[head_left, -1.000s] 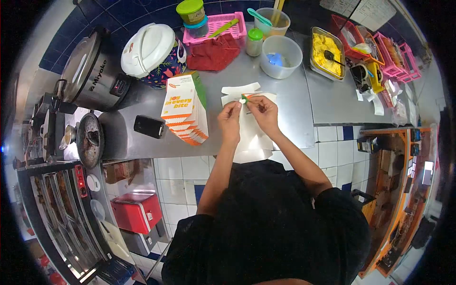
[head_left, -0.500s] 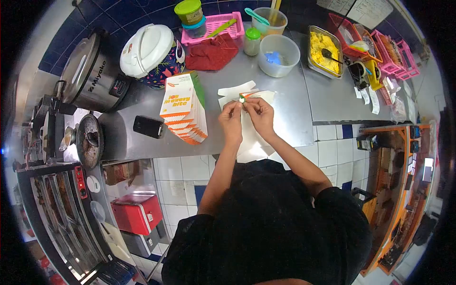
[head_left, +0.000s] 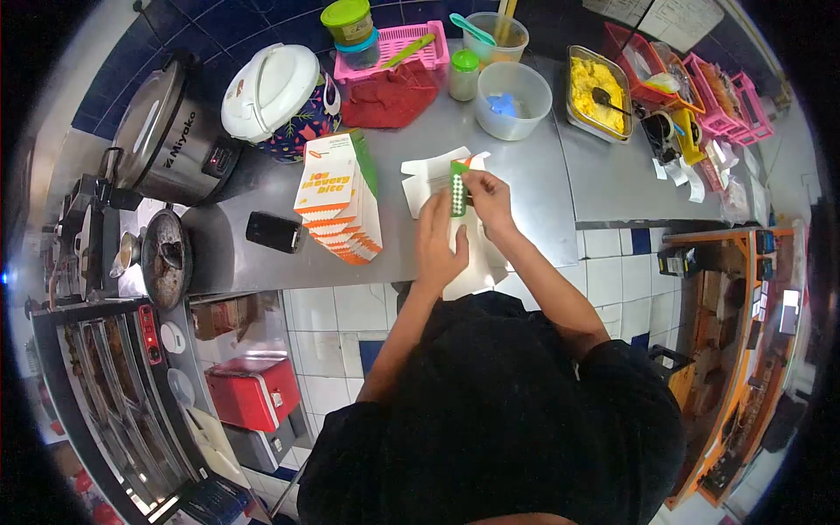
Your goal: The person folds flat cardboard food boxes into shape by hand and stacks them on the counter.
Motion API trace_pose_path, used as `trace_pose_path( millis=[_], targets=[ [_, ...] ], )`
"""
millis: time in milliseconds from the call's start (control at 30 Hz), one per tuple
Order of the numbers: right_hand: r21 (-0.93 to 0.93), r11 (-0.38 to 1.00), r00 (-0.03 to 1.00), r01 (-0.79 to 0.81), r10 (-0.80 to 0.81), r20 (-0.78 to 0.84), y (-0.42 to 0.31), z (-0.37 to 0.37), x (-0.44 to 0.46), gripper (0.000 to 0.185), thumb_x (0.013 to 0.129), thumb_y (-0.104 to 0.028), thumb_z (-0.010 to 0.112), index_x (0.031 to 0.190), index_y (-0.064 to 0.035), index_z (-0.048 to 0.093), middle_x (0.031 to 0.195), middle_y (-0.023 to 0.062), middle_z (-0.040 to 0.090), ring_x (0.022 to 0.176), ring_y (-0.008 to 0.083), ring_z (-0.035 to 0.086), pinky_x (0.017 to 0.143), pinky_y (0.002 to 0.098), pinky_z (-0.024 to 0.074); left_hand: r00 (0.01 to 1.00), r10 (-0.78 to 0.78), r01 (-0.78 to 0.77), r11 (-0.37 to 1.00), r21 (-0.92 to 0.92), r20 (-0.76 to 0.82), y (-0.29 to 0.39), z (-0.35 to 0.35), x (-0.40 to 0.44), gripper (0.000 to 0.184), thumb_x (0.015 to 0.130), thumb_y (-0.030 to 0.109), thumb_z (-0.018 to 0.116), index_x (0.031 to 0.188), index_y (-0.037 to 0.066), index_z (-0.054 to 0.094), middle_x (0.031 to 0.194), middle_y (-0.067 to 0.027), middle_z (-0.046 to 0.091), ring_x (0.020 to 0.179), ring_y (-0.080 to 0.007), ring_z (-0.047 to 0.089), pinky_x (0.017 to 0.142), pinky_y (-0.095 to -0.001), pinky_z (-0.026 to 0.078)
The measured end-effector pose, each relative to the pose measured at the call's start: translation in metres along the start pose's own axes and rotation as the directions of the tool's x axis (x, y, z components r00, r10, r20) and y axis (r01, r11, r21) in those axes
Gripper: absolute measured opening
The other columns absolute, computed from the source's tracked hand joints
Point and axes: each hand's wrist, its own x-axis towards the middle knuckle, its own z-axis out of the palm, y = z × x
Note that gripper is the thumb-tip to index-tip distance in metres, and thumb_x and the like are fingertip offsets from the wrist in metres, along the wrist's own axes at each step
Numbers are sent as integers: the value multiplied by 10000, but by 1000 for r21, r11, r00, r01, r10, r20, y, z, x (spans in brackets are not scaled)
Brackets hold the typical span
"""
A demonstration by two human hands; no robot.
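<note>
Left hand point(head_left: 440, 245) flat, fingers extended along carton point(head_left: 458, 188); right hand point(head_left: 486, 203) pinching carton's edge.

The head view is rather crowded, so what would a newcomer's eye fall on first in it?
Probably the stack of orange-and-white cartons on the steel counter, left of the left hand. Next, the bright yellow food in the tray at the right, then the green cardboard panel in the right hand.
</note>
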Motion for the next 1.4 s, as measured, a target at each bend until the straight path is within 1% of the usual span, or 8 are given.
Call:
trace_pose_path(
  millis=[100,200,333,367,467,700,1000,1400],
  targets=[
    [-42,997,991,70,-74,-108,0,-12,13,183,972,-198,648,892,-33,653,830,-6,637,723,71,568,682,280,525,956,-293,295,953,73,-35,13,-7,-24,418,814,123,697,1203,-12,625,1221,-222,587,1109,-385,592,913,-445,497],
    [-4,996,988,94,-94,-120,-10,-14,7,167,977,-186,635,896,-41,650,829,-11,633,727,68,568,667,274,522,730,-584,646,759,-81,354,-10,-4,-49,260,866,117,672,1095,-4,680,973,-170,706,856,-342,687,755,-399,538],
    [-202,961,982,189,-182,51,-21,-10,-14,235,930,-225,703,975,-38,570,830,33,643,707,79,585,624,263,523,942,-313,289,939,184,117,-14,-2,-53,171,912,118,621,1027,18,699,853,-151,717,747,-348,694,657,-404,544],
    [-602,700,920,384,-346,184,-22,-12,-18,336,887,-234,746,1007,-11,526,825,62,652,689,106,611,603,272,529,961,-263,239,945,225,85,-11,-4,-47,168,920,117,610,1030,24,697,881,-156,717,772,-348,694,667,-408,546],
    [-624,754,978,204,-127,166,-32,-7,-31,402,810,-270,776,947,14,526,726,105,644,644,161,644,645,303,539,984,-157,128,952,277,86,-6,-10,-34,169,938,121,588,1042,36,690,908,-165,708,810,-353,690,688,-432,545],
    [-355,926,952,130,-17,306,-41,-39,-27,113,930,-84,655,921,28,645,834,54,708,763,86,662,702,233,539,998,-50,39,972,231,41,-3,-18,-23,137,945,77,562,1019,7,653,881,-161,679,814,-323,665,698,-399,536],
    [-28,993,952,116,-103,287,-63,-30,-56,166,915,-15,682,1078,18,686,987,84,724,882,119,683,826,288,604,871,-466,294,750,-593,-158,24,-18,-8,91,933,33,645,1005,-21,660,920,-55,659,854,-120,608,765,-267,490],
    [-156,972,967,176,-141,212,-76,-24,-77,328,811,-127,834,1084,-13,692,1023,42,700,912,109,637,793,277,522,941,-293,179,854,-489,-169,55,-28,17,95,865,-16,688,957,-24,708,1047,-115,665,987,-211,642,909,-323,484]
  ],
)
